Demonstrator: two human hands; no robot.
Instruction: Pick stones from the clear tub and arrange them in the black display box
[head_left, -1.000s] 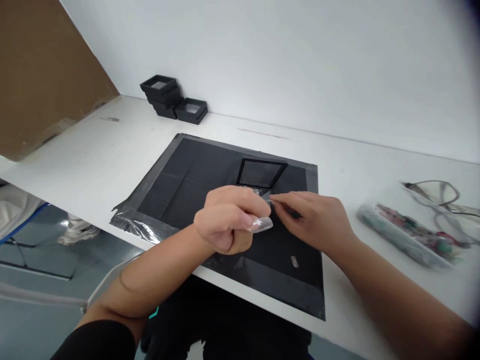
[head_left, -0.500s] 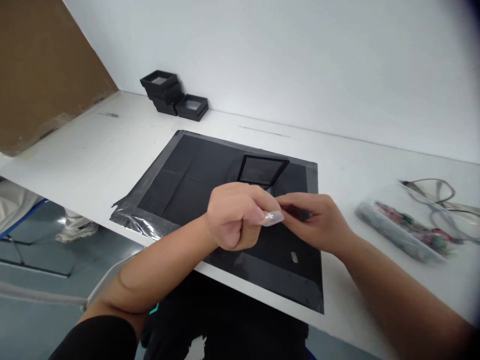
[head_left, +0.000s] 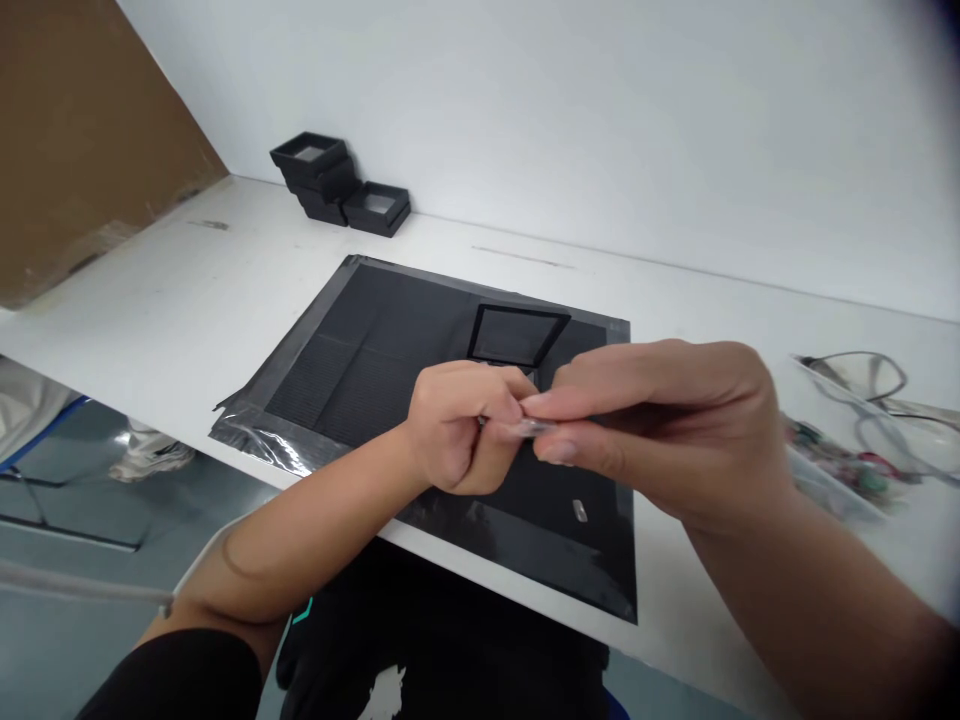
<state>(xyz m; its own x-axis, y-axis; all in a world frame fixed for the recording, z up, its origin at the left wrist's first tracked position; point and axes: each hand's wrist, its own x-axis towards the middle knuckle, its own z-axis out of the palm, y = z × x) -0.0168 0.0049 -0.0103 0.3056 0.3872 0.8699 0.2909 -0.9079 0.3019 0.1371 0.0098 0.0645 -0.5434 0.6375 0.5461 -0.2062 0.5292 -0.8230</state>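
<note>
Hands meet above the near part of a black mat (head_left: pixel 360 350) that lies flat on the white counter (head_left: pixel 187 300). The left hand (head_left: pixel 457 425) is curled into a loose fist, its thumb and forefinger pinched on one end of a small clear plastic piece (head_left: pixel 525 428). The right hand (head_left: pixel 667 430) comes in from the right, raised nearer the camera, with its thumb and forefinger closed on the other end of the same piece, so the clear plastic piece is held between both hands, off the mat. What it is exactly cannot be told, since the fingers cover most of it.

Just beyond the hands, a shallow black tray (head_left: pixel 517 335) sits on the mat. A second small clear piece (head_left: pixel 579 511) lies on the mat near its front edge, below the right hand. At the far left of the counter, against the wall, small black boxes (head_left: pixel 337 185) stand in a short stack with one beside it. To the right, partly hidden by the right hand, lies a clear bag of coloured parts (head_left: pixel 832 465), with a pair of glasses (head_left: pixel 870 375) behind it. A brown board (head_left: pixel 75 130) leans at the far left.
</note>
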